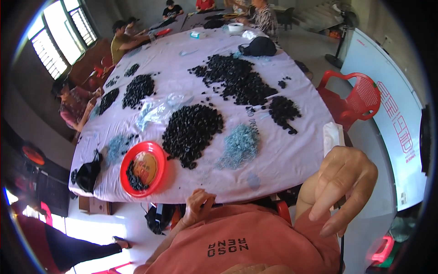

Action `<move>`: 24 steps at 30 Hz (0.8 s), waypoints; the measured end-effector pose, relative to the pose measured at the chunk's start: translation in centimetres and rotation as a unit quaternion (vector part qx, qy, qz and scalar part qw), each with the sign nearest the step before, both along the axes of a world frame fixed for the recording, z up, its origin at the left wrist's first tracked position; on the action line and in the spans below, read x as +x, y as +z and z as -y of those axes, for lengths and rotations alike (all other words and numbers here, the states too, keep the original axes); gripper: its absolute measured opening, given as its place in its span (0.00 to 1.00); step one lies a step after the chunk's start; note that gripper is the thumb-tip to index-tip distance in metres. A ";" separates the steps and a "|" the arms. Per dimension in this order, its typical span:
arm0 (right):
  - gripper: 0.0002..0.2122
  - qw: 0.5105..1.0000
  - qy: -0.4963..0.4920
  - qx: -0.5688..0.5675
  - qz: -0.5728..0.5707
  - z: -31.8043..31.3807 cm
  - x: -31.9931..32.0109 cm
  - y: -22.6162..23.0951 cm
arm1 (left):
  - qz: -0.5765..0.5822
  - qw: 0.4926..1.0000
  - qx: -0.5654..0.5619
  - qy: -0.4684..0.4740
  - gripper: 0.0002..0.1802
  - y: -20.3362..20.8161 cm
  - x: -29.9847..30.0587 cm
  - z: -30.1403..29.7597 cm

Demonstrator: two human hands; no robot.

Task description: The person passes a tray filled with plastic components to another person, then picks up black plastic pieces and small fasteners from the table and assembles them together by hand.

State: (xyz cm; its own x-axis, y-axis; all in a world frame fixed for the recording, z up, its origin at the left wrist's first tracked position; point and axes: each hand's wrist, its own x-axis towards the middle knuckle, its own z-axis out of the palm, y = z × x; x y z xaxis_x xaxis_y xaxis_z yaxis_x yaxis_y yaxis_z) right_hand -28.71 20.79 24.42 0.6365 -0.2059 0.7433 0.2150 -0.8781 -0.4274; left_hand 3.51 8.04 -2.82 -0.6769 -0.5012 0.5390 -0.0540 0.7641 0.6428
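Observation:
My right hand (344,178) is raised close to the camera at the right, its fingers bent loosely downward and apart, with nothing visible in them. Just behind it a white, narrow object (333,136) shows at the table's right edge, its lower part hidden by the hand. At the table's near edge my left hand (198,205) has its fingers curled together; whether they hold anything is too small to tell. Beyond it lie a heap of small black ring-like parts (192,130) and a pile of thin bluish pieces (240,144). A red round tray (162,182) contains some black parts.
The long table has a pale pink cloth (292,160). Larger black heaps (239,80), clear plastic bags (159,109) and a black cap (260,46) lie farther off. Several people sit around the table. A red plastic chair (358,100) stands right; someone's dark-clothed leg (82,249) shows lower left.

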 end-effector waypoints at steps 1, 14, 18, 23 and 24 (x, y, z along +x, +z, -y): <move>0.10 0.999 -0.030 -0.019 -0.021 -0.2 -0.1 0.3 | 0.011 1.000 0.010 -0.003 0.07 0.0 0.3 -0.1; 0.19 0.962 0.095 0.149 -0.209 2.2 1.5 -1.0 | 0.018 0.999 0.036 -0.021 0.06 0.6 0.1 -0.4; 0.17 0.883 0.189 0.396 -0.168 7.9 3.2 -8.5 | 0.026 0.998 0.052 0.012 0.06 0.0 0.6 -0.7; 0.14 0.864 0.088 0.423 -0.259 12.1 6.7 -16.7 | 0.026 0.995 0.083 0.045 0.07 -0.6 0.6 -0.3; 0.14 0.874 0.085 0.414 -0.240 13.1 7.5 -18.4 | 0.039 0.994 0.078 0.065 0.07 -0.2 0.5 -0.3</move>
